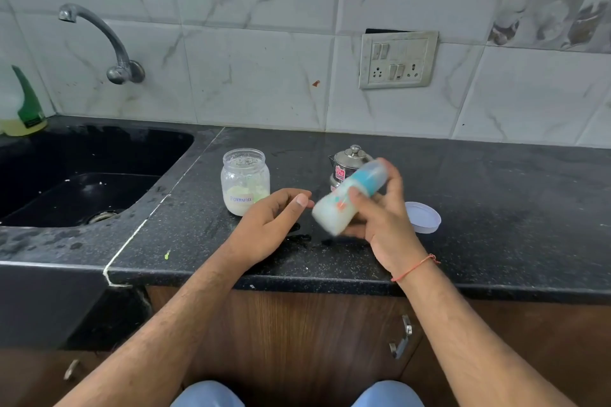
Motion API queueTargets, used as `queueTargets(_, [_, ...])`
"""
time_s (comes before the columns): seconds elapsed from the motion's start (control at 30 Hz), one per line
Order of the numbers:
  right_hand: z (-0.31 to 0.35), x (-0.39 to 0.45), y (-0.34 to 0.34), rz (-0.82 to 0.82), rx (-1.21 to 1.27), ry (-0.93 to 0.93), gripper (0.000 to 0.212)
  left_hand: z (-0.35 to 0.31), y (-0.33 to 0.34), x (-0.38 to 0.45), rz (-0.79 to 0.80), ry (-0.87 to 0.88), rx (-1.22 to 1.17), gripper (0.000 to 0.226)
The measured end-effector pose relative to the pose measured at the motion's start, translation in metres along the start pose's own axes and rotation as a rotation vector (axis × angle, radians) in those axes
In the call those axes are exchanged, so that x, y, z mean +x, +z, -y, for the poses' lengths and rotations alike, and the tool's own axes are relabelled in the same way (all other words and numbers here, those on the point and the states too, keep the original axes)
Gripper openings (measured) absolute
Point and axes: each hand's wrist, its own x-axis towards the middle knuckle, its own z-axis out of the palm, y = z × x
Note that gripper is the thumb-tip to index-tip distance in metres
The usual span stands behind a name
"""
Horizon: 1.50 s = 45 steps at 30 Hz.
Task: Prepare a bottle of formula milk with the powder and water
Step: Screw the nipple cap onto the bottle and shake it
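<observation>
Black sink [82, 155], wall tap [109, 40], green-capped bottle [24, 109], switchboard [398, 59], cabinet handle [401, 337]

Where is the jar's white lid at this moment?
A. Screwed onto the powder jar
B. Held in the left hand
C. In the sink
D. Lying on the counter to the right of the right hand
D: the white lid lies flat on the counter beside the right hand, while the powder jar stands open.

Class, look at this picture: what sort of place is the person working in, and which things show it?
Most likely a home kitchen. A dark sink is set into a black stone counter, a tap comes out of the tiled wall above it, and wooden cupboards sit below.
</observation>
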Motion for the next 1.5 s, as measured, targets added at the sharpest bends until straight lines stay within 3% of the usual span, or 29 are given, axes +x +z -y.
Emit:
queueTargets(0.07, [-0.003, -0.002, 0.003, 0.046, -0.088, -0.011, 0.065, 0.0, 0.0, 0.0, 0.004, 0.0, -0.003, 0.027])
queueTargets(0.17, [-0.001, 0.001, -0.002, -0.072, 0.082, -0.047, 0.064, 0.0, 0.0, 0.0, -0.002, 0.01, 0.006, 0.027])
queueTargets(0.27, [-0.002, 0.0, 0.001, 0.024, -0.051, -0.01, 0.065, 0.003, -0.001, 0.001, 0.002, 0.007, -0.01, 0.028])
queueTargets(0.37, [-0.002, 0.0, 0.0, -0.062, 0.057, -0.045, 0.066, 0.002, 0.001, 0.001, -0.008, 0.015, -0.019, 0.039])
queueTargets(0.5, [-0.003, 0.0, 0.003, 0.016, -0.053, -0.032, 0.067, 0.002, 0.0, 0.001, -0.005, 0.015, -0.022, 0.027])
queueTargets(0.6, [-0.002, 0.001, 0.0, -0.086, 0.053, -0.05, 0.067, 0.002, 0.0, 0.001, -0.007, 0.022, -0.015, 0.033])
queueTargets(0.7, [-0.002, 0.001, 0.001, -0.003, -0.044, -0.019, 0.069, 0.003, -0.001, 0.001, -0.006, 0.021, -0.005, 0.027])
queueTargets(0.9, [-0.004, 0.001, 0.006, 0.01, -0.074, -0.031, 0.07, 0.001, 0.0, 0.001, -0.007, 0.008, -0.021, 0.025])
queueTargets(1.0, [-0.002, 0.0, 0.003, -0.061, -0.015, -0.05, 0.071, 0.0, 0.001, 0.0, -0.007, 0.004, -0.043, 0.031])
queueTargets(1.23, [-0.004, -0.002, 0.014, 0.004, -0.329, -0.155, 0.086, 0.004, 0.0, 0.001, 0.049, 0.034, 0.122, 0.055])
queueTargets(1.5, [-0.011, -0.001, 0.004, 0.137, -0.279, -0.064, 0.094, 0.007, -0.002, 0.003, 0.08, 0.073, 0.198, 0.051])
